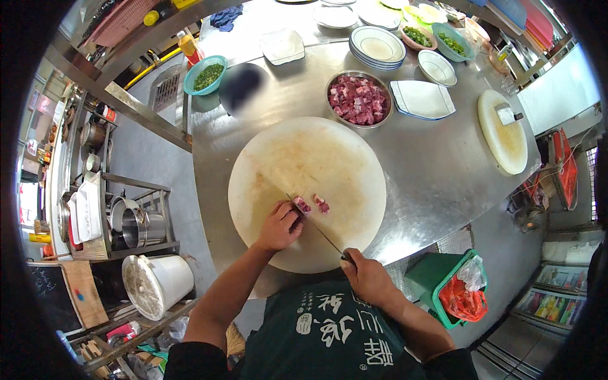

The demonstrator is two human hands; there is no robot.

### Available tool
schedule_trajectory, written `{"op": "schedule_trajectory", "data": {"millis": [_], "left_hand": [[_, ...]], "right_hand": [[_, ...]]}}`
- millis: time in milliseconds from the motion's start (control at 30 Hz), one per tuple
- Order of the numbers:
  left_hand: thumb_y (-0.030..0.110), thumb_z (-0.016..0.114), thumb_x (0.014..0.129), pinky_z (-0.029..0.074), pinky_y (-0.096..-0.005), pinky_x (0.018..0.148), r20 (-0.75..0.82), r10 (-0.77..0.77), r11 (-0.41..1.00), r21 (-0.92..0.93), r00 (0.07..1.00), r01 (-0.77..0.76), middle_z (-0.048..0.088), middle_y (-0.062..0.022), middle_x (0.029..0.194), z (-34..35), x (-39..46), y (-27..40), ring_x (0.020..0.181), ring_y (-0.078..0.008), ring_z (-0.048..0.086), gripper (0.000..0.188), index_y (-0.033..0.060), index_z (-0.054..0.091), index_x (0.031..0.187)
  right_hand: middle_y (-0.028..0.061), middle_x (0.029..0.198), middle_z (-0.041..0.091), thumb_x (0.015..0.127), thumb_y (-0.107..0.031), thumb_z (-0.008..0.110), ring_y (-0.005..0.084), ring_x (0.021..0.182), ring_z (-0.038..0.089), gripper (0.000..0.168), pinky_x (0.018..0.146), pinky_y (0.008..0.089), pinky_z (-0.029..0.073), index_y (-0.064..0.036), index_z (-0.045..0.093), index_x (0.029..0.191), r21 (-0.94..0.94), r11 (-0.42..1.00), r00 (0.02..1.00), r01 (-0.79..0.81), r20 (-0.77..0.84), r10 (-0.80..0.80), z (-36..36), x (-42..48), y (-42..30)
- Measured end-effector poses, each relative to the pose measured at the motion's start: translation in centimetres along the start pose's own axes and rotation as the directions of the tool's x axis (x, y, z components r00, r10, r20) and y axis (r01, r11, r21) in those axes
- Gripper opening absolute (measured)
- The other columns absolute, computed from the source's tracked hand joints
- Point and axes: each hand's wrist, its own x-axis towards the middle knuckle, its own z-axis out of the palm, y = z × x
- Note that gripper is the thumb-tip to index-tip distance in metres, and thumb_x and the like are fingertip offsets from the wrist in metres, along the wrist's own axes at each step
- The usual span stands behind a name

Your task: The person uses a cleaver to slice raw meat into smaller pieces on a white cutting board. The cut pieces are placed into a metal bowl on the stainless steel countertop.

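My right hand (pixel 370 275) grips the dark handle of a kitchen knife (pixel 325 234), whose blade slants across the round white chopping board (pixel 308 147), seen nearly edge-on. My left hand (pixel 284 227) rests on the board with curled fingers close against the blade's left side; what lies under the fingertips is hidden. Along the blade's right side lies a small piece of raw red meat (pixel 302 205). A second piece of meat (pixel 321 204) sits apart, a little further right. Beyond the board stands a steel bowl (pixel 328 105) heaped with diced raw meat (pixel 358 99).
On the steel table (pixel 422 161) are stacked plates (pixel 377 45), a rectangular dish (pixel 422 99) and a turquoise basket of chopped greens (pixel 206 78). A dark blurred shape (pixel 244 88) is beside it. Right, another board (pixel 503 142) bears a cleaver (pixel 506 114). A green bin (pixel 427 280) stands below.
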Motion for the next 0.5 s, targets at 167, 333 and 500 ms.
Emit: {"op": "schedule_trajectory", "data": {"millis": [167,333,500], "left_hand": [[0.008,0.073,0.075,0.049,-0.045,0.095,-0.002,-0.013,1.0,0.024,1.0,0.013,0.061,-0.0146,0.109,0.5,-0.6,-0.4,0.106,-0.036,0.058,0.031,0.003,0.065,0.104],[0.008,0.074,0.071,0.05,-0.044,0.095,-0.028,-0.03,0.999,-0.014,0.999,0.03,0.061,-0.0142,0.109,0.6,-0.5,-0.6,0.106,-0.0362,0.058,0.031,0.0029,0.066,0.101],[0.009,0.076,0.067,0.05,-0.0449,0.094,-0.019,-0.046,0.999,-0.019,0.999,0.046,0.061,-0.0143,0.107,1.0,-0.9,-0.9,0.106,-0.0363,0.058,0.032,0.0029,0.067,0.097]], "right_hand": [[0.0287,0.079,0.066,0.102,-0.035,0.049,0.0488,0.076,0.065,0.035,0.068,0.0578,0.05,-0.005,0.049,0.119,0.025,1.0,1.0,0.007,0.019,-0.007,-0.4,-0.3,-0.1],[0.0286,0.073,0.063,0.102,-0.031,0.05,0.0498,0.073,0.063,0.032,0.063,0.058,0.049,-0.004,0.05,0.119,-0.014,0.999,0.999,0.045,-0.026,-0.046,1.1,4.1,-1.2],[0.0283,0.079,0.066,0.101,-0.037,0.048,0.0489,0.08,0.065,0.04,0.07,0.0572,0.051,-0.005,0.049,0.126,-0.023,0.989,0.981,0.145,-0.126,-0.147,3.6,11.4,-3.9]]}}
